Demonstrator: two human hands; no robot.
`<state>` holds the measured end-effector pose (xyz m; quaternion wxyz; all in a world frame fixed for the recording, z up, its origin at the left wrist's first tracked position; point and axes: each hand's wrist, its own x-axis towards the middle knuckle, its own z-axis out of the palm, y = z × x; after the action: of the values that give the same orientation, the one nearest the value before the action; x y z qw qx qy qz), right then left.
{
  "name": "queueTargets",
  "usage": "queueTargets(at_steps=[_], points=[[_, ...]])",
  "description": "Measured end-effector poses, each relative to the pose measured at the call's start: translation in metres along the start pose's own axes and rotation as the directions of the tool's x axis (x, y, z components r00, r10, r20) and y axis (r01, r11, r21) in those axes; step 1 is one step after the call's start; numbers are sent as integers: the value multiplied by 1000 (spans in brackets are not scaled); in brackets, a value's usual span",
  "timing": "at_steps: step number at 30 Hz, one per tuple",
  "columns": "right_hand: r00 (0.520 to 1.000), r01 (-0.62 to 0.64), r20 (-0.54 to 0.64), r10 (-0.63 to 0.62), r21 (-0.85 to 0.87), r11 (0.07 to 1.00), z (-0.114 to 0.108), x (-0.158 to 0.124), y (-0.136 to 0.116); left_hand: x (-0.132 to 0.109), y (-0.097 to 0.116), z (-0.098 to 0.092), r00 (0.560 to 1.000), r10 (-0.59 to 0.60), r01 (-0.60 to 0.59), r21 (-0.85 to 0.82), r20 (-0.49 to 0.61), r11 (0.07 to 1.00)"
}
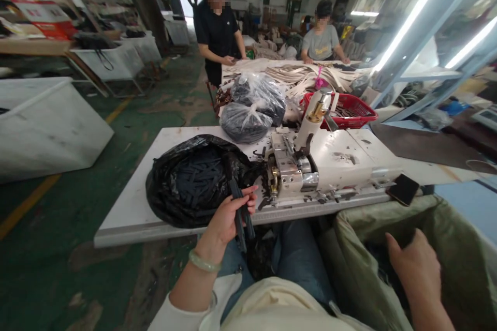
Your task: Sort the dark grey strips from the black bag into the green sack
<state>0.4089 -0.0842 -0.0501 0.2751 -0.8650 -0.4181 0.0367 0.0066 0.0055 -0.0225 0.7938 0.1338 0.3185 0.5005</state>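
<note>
My left hand [233, 212] is closed round a few dark strips [239, 220], just in front of the table edge. Beside it on the white table lies an open black plastic bag [159, 191], filled with similar dark strips [200, 173]. To the right of that bag stands a machine [295, 173] with a metal head and dark scraps about it. Over the mouth of an olive-green sack [458, 232] is my right hand [417, 264], slightly blurred, thumb held apart from the fingers. Nothing shows in it. The sack's dark contents are hard to make out.
Clear plastic bags of dark pieces [248, 121] and a red basket [357, 114] stand behind the machine. A phone [404, 189] lies at the table's right edge. Two people [217, 36] are at a far table. White bins [50, 124] stand left.
</note>
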Motion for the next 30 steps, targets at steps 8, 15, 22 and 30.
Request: queueTargets(at_steps=[8, 15, 22, 30], points=[[261, -507, 813, -521, 574, 643, 74, -112, -193, 0, -21, 19, 994, 94, -101, 141, 57, 985], [540, -158, 626, -563, 732, 662, 100, -128, -206, -3, -20, 15, 974, 210, -190, 191, -87, 963], [614, -189, 614, -496, 724, 663, 104, -114, -194, 4, -20, 11, 932, 307, -250, 271, -192, 929], [553, 637, 180, -813, 538, 552, 108, -101, -181, 1, -10, -3, 934, 304, -147, 575, -187, 805]])
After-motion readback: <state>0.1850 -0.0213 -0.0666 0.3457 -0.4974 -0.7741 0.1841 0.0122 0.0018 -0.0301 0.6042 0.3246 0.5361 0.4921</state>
